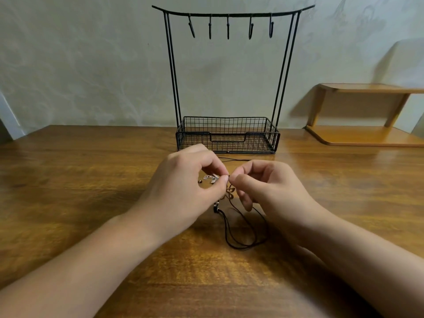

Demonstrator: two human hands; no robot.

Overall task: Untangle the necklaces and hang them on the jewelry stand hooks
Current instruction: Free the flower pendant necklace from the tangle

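Hands [183, 180] [270, 187] pinch tangled black cord [241, 226], silver chain [211, 178].

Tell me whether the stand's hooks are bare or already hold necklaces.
Bare. All five hooks on the jewelry stand hang empty; the necklaces lie tangled on the table, pinched by both hands.

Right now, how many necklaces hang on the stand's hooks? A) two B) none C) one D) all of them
B: all five hooks on the jewelry stand are bare, while the black cord necklace and the silver chain sit tangled over the table, pinched between the left hand and right hand.
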